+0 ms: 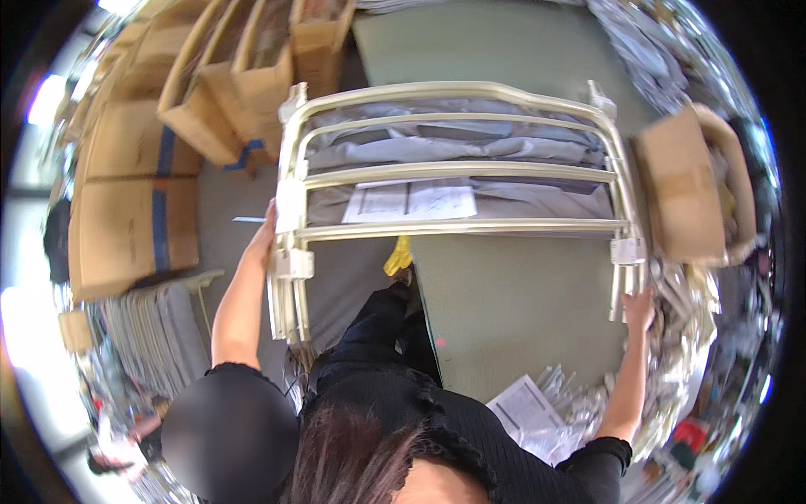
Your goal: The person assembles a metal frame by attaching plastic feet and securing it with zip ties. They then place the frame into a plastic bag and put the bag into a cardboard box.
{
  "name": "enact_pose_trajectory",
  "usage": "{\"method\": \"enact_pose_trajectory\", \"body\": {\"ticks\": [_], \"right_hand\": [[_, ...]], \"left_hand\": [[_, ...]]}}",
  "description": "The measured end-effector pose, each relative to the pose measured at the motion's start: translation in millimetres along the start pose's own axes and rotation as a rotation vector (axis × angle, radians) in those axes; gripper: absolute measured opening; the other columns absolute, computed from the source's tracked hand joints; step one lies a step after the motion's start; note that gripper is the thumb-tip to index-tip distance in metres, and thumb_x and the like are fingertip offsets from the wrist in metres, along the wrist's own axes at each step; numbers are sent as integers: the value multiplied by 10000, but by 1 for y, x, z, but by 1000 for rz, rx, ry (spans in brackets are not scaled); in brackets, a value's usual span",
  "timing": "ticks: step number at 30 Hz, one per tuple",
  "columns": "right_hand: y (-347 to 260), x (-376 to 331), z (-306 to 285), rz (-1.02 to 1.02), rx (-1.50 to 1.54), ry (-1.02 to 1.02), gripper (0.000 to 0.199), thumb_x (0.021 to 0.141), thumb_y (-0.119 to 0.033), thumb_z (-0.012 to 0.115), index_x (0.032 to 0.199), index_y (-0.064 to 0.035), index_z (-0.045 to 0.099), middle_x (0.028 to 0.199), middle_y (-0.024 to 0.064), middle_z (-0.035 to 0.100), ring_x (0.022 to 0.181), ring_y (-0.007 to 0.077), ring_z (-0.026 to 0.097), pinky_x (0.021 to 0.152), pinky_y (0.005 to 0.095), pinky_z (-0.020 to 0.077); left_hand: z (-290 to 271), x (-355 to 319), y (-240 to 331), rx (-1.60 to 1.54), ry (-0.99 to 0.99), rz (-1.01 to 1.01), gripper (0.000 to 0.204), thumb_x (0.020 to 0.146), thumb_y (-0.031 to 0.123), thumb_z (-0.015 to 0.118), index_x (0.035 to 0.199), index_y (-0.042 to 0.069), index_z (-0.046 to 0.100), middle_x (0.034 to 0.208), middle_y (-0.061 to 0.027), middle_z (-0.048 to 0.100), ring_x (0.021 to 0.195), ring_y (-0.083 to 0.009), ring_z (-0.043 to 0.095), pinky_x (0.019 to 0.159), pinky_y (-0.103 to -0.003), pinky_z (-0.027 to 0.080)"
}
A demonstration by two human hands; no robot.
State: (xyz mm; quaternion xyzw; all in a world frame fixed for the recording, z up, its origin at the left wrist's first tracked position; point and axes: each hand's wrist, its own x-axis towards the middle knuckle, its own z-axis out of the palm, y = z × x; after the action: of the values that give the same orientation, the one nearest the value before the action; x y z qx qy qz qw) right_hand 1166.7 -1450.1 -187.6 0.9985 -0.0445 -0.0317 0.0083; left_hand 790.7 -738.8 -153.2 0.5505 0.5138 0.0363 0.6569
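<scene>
A cream tubular metal frame (462, 175) with several crossbars and white plastic corner joints spans the space in front of me. My left hand (267, 233) is closed on its left side, partly hidden behind the tubes. Around the tube ends at the lower right my right hand (640, 309) is wrapped. Grey fabric (537, 151) shows between the bars, and a printed white sheet (411, 202) is visible there too. Whether the fabric is fixed to the frame I cannot tell.
A green-grey table (504, 311) extends below and beyond the frame. Cardboard boxes (126, 214) stand at the left; an open carton (684, 189) sits at the right. Plastic-wrapped parts (672, 361) and a paper sheet (525, 407) lie at the near right. Folded frames (155, 328) lean at the left.
</scene>
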Motion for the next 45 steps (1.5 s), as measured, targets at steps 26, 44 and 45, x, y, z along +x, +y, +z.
{"method": "enact_pose_trajectory", "body": {"ticks": [26, 44, 45], "right_hand": [[-201, -418, -73, 884, 731, -182, 466, 598, -235, 784, 966, -26, 589, 858, 141, 648, 791, 228, 637, 714, 342, 511], [-119, -408, -17, 927, 422, -13, 726, 796, -512, 619, 1291, -25, 409, 1368, 234, 349, 1292, 376, 295, 1063, 442, 254], [-95, -401, -4, 979, 271, 58, 828, 783, -523, 627, 1383, -42, 321, 1451, 228, 258, 1352, 378, 218, 1098, 452, 205]], "left_hand": [[80, 415, 288, 607, -177, 277, 665, 852, 640, 466, 1173, 69, 584, 1084, -110, 634, 944, -301, 601, 833, -365, 469], [308, 59, 104, 595, -829, 1325, 396, 922, 331, 555, 1140, 1, 542, 1147, -122, 551, 1092, -261, 504, 984, -376, 365], [321, 15, 75, 623, -955, 1362, 424, 914, 344, 564, 1166, 6, 524, 1172, -135, 533, 1121, -273, 482, 1001, -391, 345]]}}
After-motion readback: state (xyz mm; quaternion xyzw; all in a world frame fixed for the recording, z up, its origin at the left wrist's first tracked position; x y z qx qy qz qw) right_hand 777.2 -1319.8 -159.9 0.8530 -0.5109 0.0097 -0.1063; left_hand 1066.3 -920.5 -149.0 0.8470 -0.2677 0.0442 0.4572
